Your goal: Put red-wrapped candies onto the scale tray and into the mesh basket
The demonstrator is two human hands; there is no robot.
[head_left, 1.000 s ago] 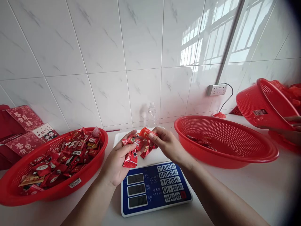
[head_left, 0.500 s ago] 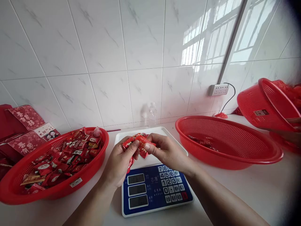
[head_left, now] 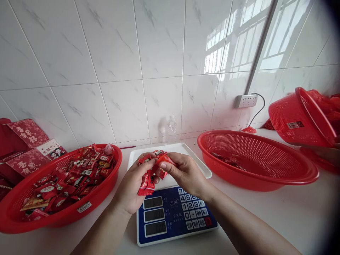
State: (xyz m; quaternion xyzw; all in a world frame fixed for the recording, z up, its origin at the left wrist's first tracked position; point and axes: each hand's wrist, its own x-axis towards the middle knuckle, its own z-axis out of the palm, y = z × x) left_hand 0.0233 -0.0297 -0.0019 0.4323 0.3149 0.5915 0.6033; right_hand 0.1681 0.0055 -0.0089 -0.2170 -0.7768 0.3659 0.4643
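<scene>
Red wrapped candies (head_left: 147, 183) are bunched between my two hands, above the white pan (head_left: 135, 156) of a blue digital scale (head_left: 174, 226). My left hand (head_left: 135, 180) is closed on some of them, and one packet hangs below its fingers. Thumb and fingers of my right hand (head_left: 184, 171) pinch another red candy wrapper (head_left: 165, 160) beside it. Fingers partly cover the candies, so I cannot tell exactly how they are shared. A red basket (head_left: 110, 187) to the left holds a heap of similar candies (head_left: 82, 173).
On the right stands a red basket (head_left: 255, 179) with a few packets (head_left: 228, 161) at its bottom. Beyond it, a person's hand (head_left: 325, 154) is at a tilted red basket (head_left: 297, 117). A clear bottle (head_left: 172, 129) stands by the wall; red printed boxes (head_left: 28, 132) lie far left.
The packet under my left hand has swung into fuller view. My right hand's wrapper has shifted slightly, and the tilted basket at the right has tipped a little further.
</scene>
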